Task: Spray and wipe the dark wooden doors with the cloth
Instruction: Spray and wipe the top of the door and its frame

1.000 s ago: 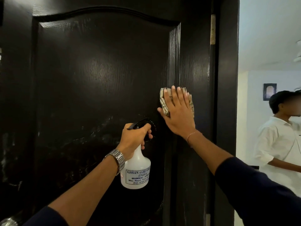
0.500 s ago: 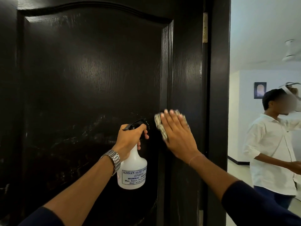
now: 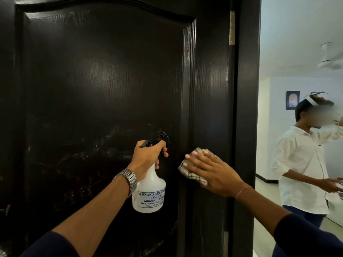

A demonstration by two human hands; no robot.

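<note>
The right hand (image 3: 213, 175) lies flat, fingers straight, pressing the cloth (image 3: 193, 176) on the dark door (image 3: 104, 86), on the strip beside its raised panel. The left hand (image 3: 148, 160) has its fingers wrapped round the spray bottle (image 3: 149, 193), held up near the door. To wipe well, press evenly, go slow, and cover the streaky marks on the panel too.

One dark wooden door (image 3: 104, 80), one brass hinge (image 3: 232, 27) at its edge. One white spray bottle (image 3: 149, 193). One checked cloth (image 3: 194, 176). Two hands: left hand (image 3: 148, 158), right hand (image 3: 213, 173). One metal wristwatch (image 3: 128, 179). One thin bracelet (image 3: 243, 191). One bystander in white shirt (image 3: 304, 164). One framed picture (image 3: 292, 100). One ceiling fan (image 3: 330, 58).
</note>
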